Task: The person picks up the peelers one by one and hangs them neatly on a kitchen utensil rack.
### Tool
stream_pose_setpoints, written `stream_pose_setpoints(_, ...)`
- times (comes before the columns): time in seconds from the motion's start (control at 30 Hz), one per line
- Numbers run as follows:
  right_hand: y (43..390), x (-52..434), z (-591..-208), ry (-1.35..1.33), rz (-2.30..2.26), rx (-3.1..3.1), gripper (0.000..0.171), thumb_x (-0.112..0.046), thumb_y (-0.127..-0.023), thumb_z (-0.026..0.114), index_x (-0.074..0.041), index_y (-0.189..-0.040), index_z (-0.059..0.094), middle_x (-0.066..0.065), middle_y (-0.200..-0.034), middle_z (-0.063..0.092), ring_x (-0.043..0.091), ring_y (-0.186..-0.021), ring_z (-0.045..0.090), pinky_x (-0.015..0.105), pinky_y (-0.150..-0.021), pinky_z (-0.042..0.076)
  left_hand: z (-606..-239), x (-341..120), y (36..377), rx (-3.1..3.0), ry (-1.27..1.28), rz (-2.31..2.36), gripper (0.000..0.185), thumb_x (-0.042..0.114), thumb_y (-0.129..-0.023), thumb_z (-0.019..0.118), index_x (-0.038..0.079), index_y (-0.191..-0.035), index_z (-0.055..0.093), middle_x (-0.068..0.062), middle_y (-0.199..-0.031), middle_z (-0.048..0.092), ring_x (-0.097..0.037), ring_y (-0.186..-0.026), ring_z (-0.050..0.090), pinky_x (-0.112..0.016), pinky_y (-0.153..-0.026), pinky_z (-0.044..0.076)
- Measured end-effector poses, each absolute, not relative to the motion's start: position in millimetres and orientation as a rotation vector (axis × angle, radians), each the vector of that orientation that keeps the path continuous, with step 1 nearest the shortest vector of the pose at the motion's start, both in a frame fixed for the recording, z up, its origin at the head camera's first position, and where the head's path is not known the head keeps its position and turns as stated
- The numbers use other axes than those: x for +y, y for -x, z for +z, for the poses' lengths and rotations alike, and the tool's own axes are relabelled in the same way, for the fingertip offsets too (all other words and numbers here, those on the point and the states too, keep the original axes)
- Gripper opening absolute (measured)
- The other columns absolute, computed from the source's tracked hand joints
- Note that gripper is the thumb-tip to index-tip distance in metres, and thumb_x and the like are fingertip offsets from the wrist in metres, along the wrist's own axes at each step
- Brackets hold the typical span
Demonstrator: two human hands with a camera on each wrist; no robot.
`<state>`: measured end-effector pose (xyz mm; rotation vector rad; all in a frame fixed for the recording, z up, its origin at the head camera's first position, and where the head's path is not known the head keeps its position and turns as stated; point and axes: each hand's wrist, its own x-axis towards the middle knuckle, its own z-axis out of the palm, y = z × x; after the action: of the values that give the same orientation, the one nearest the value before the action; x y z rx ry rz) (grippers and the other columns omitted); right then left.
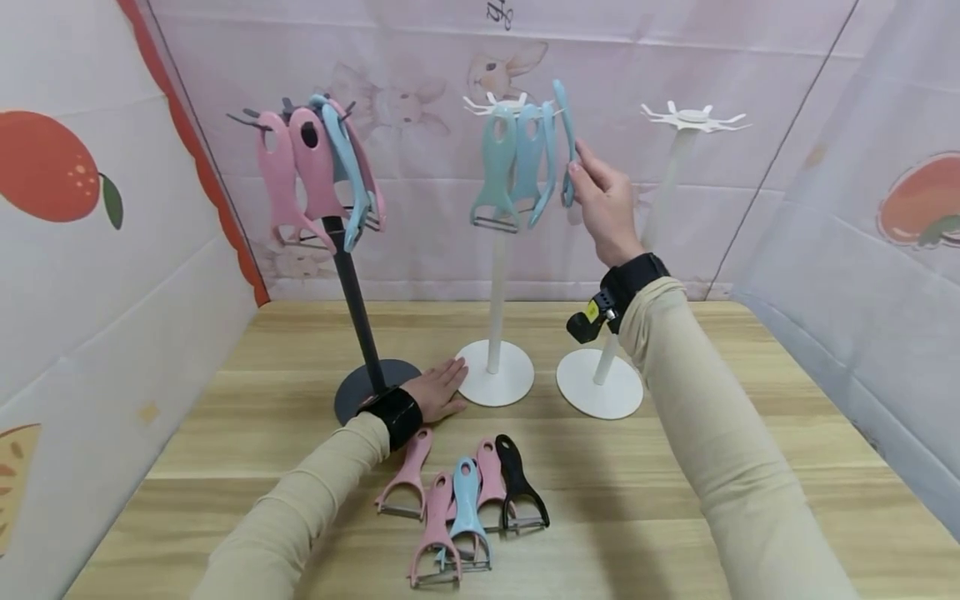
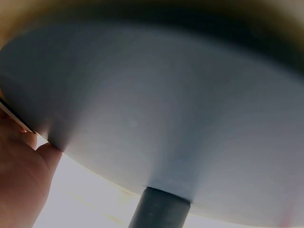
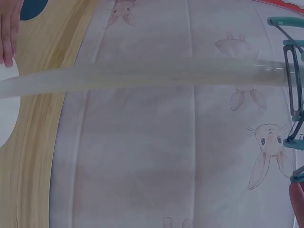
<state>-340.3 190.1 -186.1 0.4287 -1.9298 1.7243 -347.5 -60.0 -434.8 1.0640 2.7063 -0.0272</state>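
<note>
My right hand (image 1: 603, 200) pinches the blue peeler (image 1: 566, 142), seemingly near a hook, so I go slowly while my flat, open left hand (image 1: 438, 392) steadies the white stand (image 1: 495, 379)

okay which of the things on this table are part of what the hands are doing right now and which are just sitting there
In use:
- slim blue plastic peeler, pinched by the right hand
- middle white metal stand with blue peelers
- its round white base, touched by the left hand

Lying about:
- black stand with pink peelers
- bare white stand
- loose peelers on the wooden table, including a black one

Wooden table (image 1: 750, 400); rabbit-print backdrop (image 1: 420, 100)
</note>
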Motion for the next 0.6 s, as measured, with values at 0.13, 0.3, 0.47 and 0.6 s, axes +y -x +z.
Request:
stream_pose_setpoints(0.13,342.4,190.9,-186.7,-0.46,1.747,-1.986,0.038,-0.013,-0.096,0.044,-0.013,-0.135,0.046,0.004,-0.136,0.046,0.016,-0.117,0.049,0.032,-0.093,0.042,-430.9,-59.0,345.2,2.704,-1.075,-0.056,0.066,0.042,-0.098,0.032,0.002,-0.146,0.01,-0.015,-0.151,0.005,-0.027,-0.138,0.006,-0.041,-0.108,0.017)
stream_pose_setpoints(0.3,344.5,191.1,-191.8,-0.454,1.753,-2.034,0.039,-0.014,-0.097,0.042,-0.015,-0.137,0.043,0.002,-0.139,0.042,0.018,-0.12,0.046,0.032,-0.095,0.04,-428.9,-58.5,343.1,2.7,-1.109,-0.005,0.065,0.037,-0.098,0.035,-0.003,-0.144,0.014,-0.019,-0.15,0.009,-0.031,-0.137,0.009,-0.044,-0.108,0.017)
stream_pose_setpoints(0.47,345.9,190.3,-199.2,-0.45,1.743,-2.059,0.041,-0.019,-0.099,0.039,-0.015,-0.14,0.037,0.006,-0.139,0.042,0.02,-0.12,0.046,0.033,-0.095,0.04,-432.0,-59.1,344.3,2.717,-1.122,-0.019,0.065,0.038,-0.098,0.034,-0.002,-0.144,0.013,-0.019,-0.15,0.008,-0.03,-0.137,0.009,-0.043,-0.108,0.019)
stream_pose_setpoints(0.6,344.7,190.1,-208.7,-0.424,1.728,-2.071,0.043,-0.021,-0.1,0.036,-0.01,-0.141,0.035,0.016,-0.129,0.049,0.02,-0.115,0.047,0.034,-0.093,0.042,-431.4,-59.6,345.1,2.713,-1.107,0.007,0.066,0.039,-0.097,0.036,-0.002,-0.144,0.013,-0.019,-0.15,0.008,-0.03,-0.137,0.009,-0.043,-0.108,0.018)
